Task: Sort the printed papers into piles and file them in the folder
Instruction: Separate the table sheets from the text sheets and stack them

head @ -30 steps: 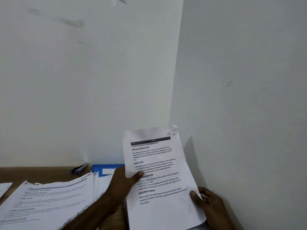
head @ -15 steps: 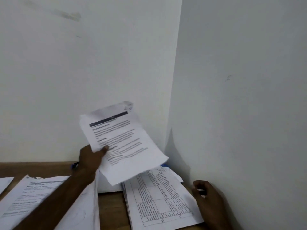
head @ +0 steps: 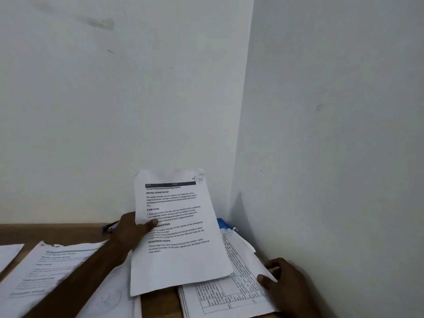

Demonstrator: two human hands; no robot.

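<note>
Nearest the camera, the right hand (head: 284, 285) grips the right edge of the table-printed stack (head: 220, 294). Its thumb (head: 263, 278) lies on the top page and the fingers are curled at the stack's edge. The stack lies flat on the wooden desk (head: 158, 304), beside the right-hand wall (head: 332, 157). Its top page carries a ruled grid of small text.

To the left, the text-printed pile (head: 52, 271) lies flat on the desk, with the left forearm crossing above its right part. The print on this pile is blurred and cannot be read. A separate white sheet (head: 9, 251) lies at the far left edge, cut off by the frame.

The left hand (head: 133, 228) pinches the held sheet (head: 181, 237) at its left edge. The thumb presses on the printed face; the fingers are behind the paper and hidden. The sheet is raised nearly upright above the desk, between the two piles, and its lower right corner overlaps the table-printed stack in view. Legible headings include "INITIAL SCENE SETUP", "TASK GOAL" and "REQUIRED PROPS". A handwritten circled mark sits at the top right corner.

Behind the left hand, a pen (head: 110, 227) lies on the desk near the rear wall (head: 114, 134). The blue folder (head: 221, 223) lies in the corner where the two walls meet, mostly hidden by the held sheet and the stack.
</note>
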